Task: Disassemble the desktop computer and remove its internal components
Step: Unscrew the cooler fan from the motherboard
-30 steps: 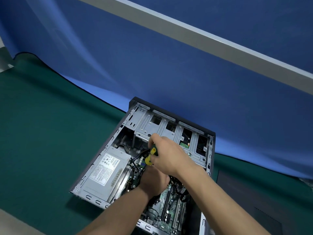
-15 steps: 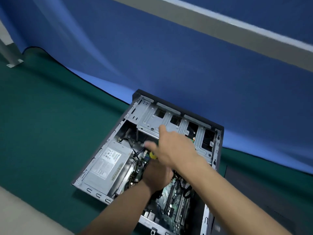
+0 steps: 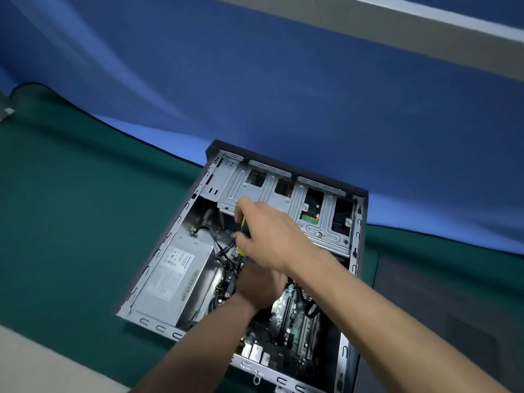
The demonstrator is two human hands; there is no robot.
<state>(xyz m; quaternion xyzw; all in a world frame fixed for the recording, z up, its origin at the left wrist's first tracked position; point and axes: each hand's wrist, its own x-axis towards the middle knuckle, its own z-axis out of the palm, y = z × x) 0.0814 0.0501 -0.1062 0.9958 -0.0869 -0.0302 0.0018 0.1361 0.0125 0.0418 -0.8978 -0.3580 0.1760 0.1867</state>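
Open desktop case (image 3: 357, 217) lies on its side on the green mat (image 3: 71, 222), side panel off, near the blue backdrop (image 3: 283, 95).

Right hand (image 3: 272, 239) curls round a screwdriver (image 3: 243, 236), green-and-yellow handle, tip hidden low among the cables. Left hand (image 3: 259, 282) sits just below it inside the case, mostly covered by the right; cannot tell whether it holds anything.

Step in hand, by my reading: backing out a screw beside the power supply (image 3: 173, 276). To do it well, keep the shaft square to the screw head, press down before turning, and let the left hand steady the tip and catch the screw.

Materials: bare stamped steel drive cage (image 3: 326, 231), ribbed and slotted; brushed grey box of the supply with a paper label; green motherboard (image 3: 295, 321) with long dark slots; thin black cables (image 3: 221, 245), limp and tangled.
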